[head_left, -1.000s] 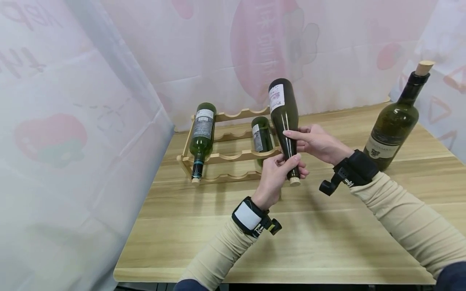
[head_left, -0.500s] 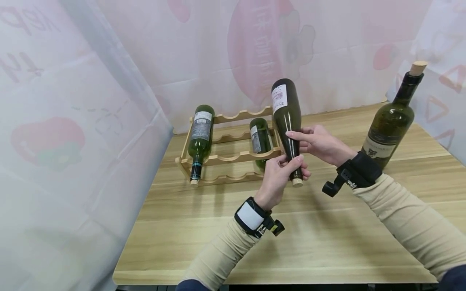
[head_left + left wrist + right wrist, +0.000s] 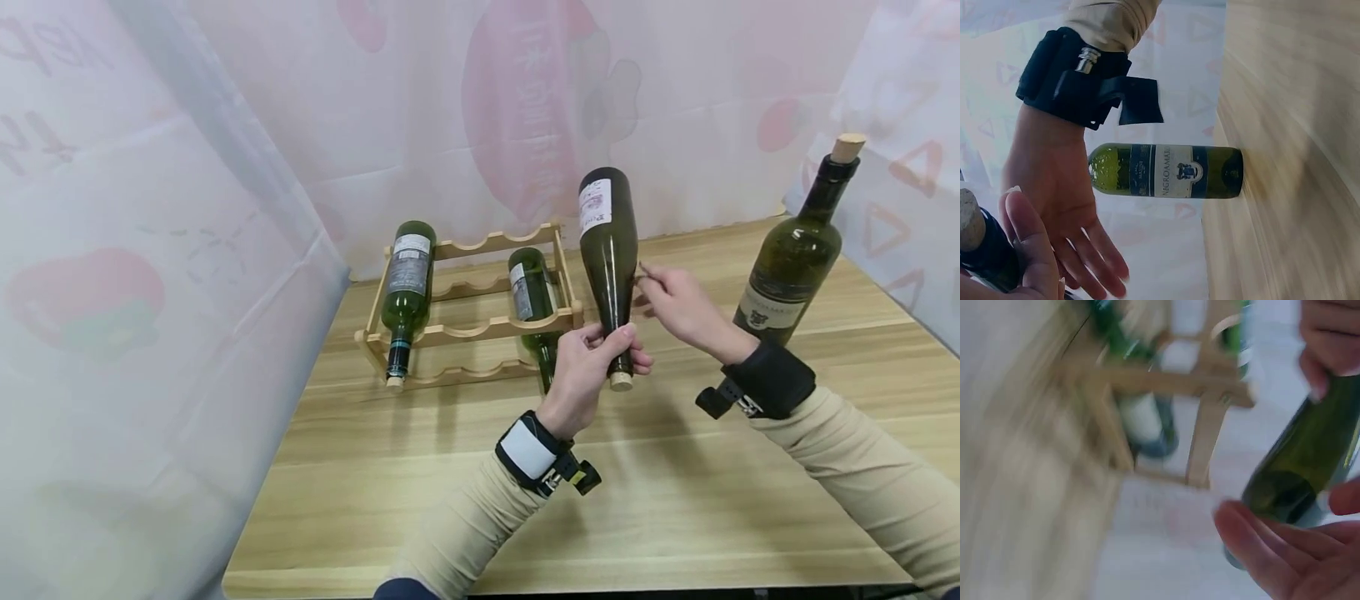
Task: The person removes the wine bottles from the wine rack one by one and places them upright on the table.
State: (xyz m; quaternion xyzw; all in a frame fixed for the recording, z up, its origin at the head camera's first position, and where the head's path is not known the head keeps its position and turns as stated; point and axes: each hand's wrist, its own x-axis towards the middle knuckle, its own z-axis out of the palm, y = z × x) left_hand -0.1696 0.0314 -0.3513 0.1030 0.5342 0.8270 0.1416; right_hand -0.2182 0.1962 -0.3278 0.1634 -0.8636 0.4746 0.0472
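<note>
From where I stand, things look about halfway along, judging by the bottles: two in the rack, two out of it. The slim dark-green glass bottle with a white label (image 3: 609, 242) is up in the air just beyond the right end of the two-tier pale wooden rack with scalloped rails (image 3: 495, 327), tilted, base up and away from the person, neck down and nearer. The left hand (image 3: 581, 375) has its fingers clamped on that neck, just above the pale cork stopper (image 3: 621, 382). The right hand (image 3: 686, 312) is beside the bottle's body, fingers fairly straight and apart; whether they touch the glass I can't tell.

Already racked, a green glass bottle with blue neck bands (image 3: 408, 279) lies on the upper tier at the left end, and a green glass bottle with a grey-and-white label (image 3: 534, 287) lies on the lower tier towards the right. Left over, as I judge it, are the raised bottle and the olive-green glass bottle with a cream label (image 3: 791, 258), upright on the pale wooden bench (image 3: 390, 500).

As for what's in the way, the left hand hides the lower bottle's mouth, and the black wrist strap (image 3: 776, 379) on the right arm comes before the standing bottle's foot. Pale sheeting with pink fruit prints (image 3: 405, 83) hangs behind it all
</note>
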